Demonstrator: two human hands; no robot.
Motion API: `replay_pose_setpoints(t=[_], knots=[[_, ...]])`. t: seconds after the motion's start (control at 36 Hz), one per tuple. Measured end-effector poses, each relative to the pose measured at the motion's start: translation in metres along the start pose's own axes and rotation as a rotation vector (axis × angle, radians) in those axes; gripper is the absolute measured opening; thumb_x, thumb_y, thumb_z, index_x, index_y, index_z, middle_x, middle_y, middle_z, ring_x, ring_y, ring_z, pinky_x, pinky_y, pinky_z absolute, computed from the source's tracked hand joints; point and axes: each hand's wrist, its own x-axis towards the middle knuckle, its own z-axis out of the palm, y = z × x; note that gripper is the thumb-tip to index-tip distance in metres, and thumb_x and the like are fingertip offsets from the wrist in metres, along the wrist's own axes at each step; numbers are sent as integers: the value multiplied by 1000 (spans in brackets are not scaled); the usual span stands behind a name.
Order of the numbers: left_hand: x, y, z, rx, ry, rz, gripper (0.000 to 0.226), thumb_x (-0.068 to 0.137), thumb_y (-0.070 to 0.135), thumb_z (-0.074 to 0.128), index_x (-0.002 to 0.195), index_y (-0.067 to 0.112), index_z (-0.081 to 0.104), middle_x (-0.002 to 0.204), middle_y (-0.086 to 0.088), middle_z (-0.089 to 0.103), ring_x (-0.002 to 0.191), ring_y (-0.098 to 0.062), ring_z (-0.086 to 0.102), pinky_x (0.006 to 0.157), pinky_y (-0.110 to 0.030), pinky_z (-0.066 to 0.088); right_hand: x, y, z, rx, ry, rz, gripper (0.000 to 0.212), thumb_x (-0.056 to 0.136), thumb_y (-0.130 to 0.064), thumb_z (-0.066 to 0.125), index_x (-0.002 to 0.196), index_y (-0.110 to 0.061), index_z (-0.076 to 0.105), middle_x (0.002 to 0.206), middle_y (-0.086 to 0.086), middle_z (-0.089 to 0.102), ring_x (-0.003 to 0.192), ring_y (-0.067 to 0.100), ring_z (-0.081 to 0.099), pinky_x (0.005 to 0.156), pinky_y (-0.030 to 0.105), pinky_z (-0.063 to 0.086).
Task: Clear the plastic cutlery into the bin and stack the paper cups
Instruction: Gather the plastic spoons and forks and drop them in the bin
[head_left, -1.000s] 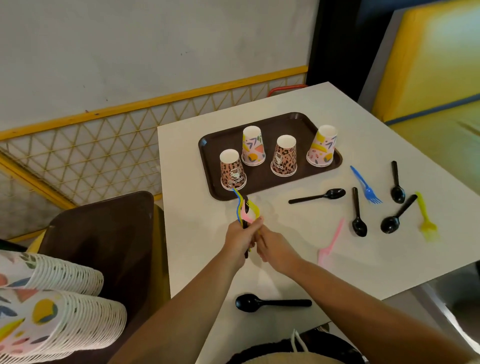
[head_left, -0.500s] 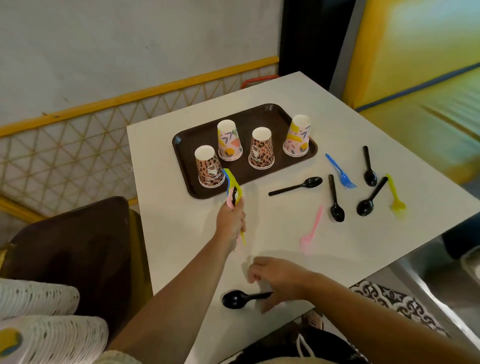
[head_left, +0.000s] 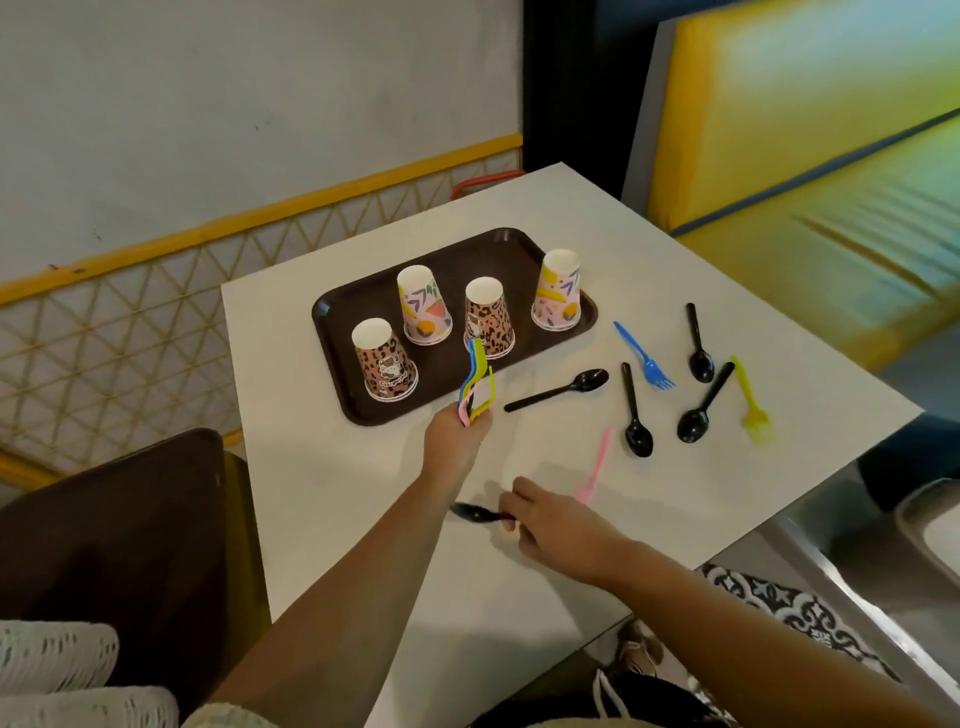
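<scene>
My left hand (head_left: 454, 439) grips a bundle of coloured plastic cutlery (head_left: 475, 382), blue, yellow and pink, held upright just in front of the brown tray (head_left: 337, 322). My right hand (head_left: 545, 525) pinches the handle of a black spoon (head_left: 470, 513) lifted off the white table (head_left: 337, 493) near its front edge. Several upside-down paper cups stand on the tray: a leopard cup (head_left: 383, 366), a pink patterned cup (head_left: 422, 305), a second leopard cup (head_left: 487, 317) and a yellow-pink cup (head_left: 558, 289). Loose on the table lie several black spoons (head_left: 558, 389), a blue fork (head_left: 643, 355), a pink fork (head_left: 596, 464) and a yellow fork (head_left: 750, 400).
A dark brown bin lid or chair (head_left: 119, 545) sits left of the table, with stacked paper cups (head_left: 57, 675) at the bottom left corner. A yellow bench (head_left: 805, 156) lies beyond the table's right side. A yellow lattice rail (head_left: 130, 322) runs behind.
My right hand left the bundle, dropped to the black spoon near the front edge and took hold of its handle. My left hand kept the bundle and shifted slightly toward the tray.
</scene>
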Motion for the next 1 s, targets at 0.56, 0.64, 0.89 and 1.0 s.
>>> replay_pose_setpoints(t=[0.56, 0.64, 0.89, 1.0], knots=[[48, 41, 80, 632, -110, 248, 27, 86, 10, 63, 108, -5, 64, 109, -23, 58, 102, -36, 57, 76, -35, 39, -22, 112, -9, 27, 23, 94, 43, 92, -7, 45, 134, -19, 48, 142, 2, 40, 126, 23, 44, 105, 33, 36], [56, 36, 89, 717, -124, 231, 25, 87, 16, 63, 102, -4, 63, 106, -23, 60, 101, -37, 59, 76, -40, 41, -20, 110, -9, -10, -12, 31, 40, 94, -9, 44, 133, -15, 49, 143, 4, 39, 129, 21, 40, 105, 33, 36], [68, 17, 98, 893, -154, 288, 24, 93, 24, 57, 99, 0, 60, 104, -19, 60, 97, -35, 58, 73, -39, 39, -15, 106, 1, -26, 15, -177, 31, 93, -3, 45, 121, -10, 55, 129, 9, 50, 113, 31, 47, 93, 41, 43], [72, 15, 98, 970, -157, 337, 18, 94, 17, 54, 99, 2, 61, 104, -17, 61, 99, -31, 57, 73, -36, 39, -13, 106, 5, -52, 13, -271, 31, 86, 3, 51, 113, -10, 58, 115, 10, 57, 98, 32, 52, 85, 39, 50]])
